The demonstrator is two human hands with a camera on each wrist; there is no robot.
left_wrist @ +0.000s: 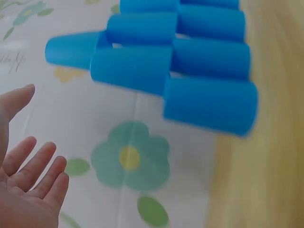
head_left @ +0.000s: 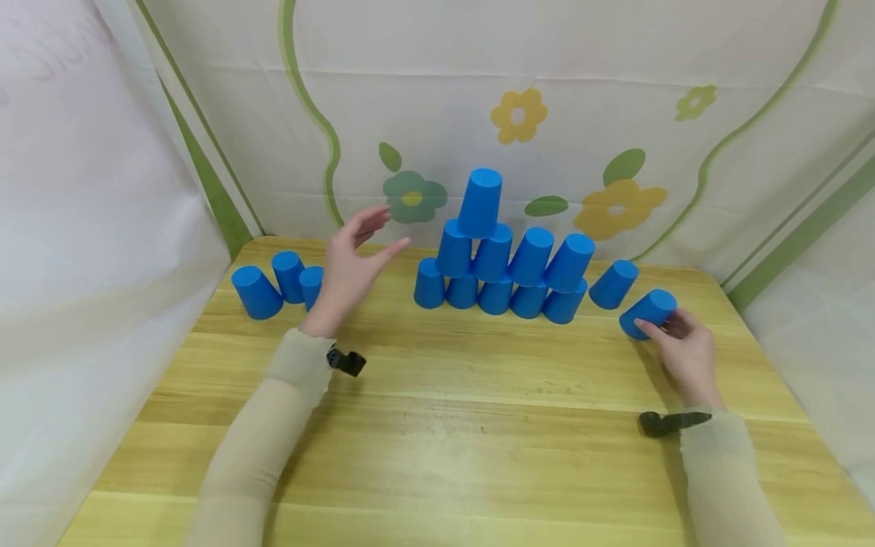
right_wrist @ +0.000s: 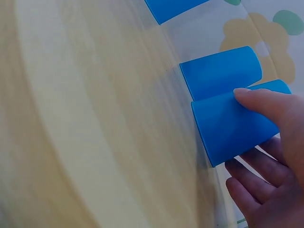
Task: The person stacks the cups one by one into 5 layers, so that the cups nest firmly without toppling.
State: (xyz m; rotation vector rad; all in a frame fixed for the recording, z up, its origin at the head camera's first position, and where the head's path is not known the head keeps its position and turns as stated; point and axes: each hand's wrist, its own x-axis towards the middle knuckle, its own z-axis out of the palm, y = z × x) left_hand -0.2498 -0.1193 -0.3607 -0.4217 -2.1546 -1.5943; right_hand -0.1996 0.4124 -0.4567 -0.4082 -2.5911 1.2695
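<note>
My right hand (head_left: 687,357) grips an upside-down blue cup (head_left: 649,310), thumb on the near side and fingers behind. Whether this cup touches the table cannot be told. Just behind it stands another blue cup (head_left: 614,285), apart from the stack. My left hand (head_left: 352,266) is raised left of the stack, fingers spread and holding nothing; in the left wrist view its palm (left_wrist: 28,185) shows bare. Upside-down blue cups form the stack: several in a bottom row (head_left: 494,295), several in a second row (head_left: 531,257), and a single top cup (head_left: 481,203) above the second row's left end.
Three more blue cups (head_left: 256,292) stand at the table's far left, one partly hidden by my left hand. The wooden table (head_left: 444,441) ends at a white cloth backdrop (head_left: 424,99) printed with flowers. White cloth also hangs at both sides.
</note>
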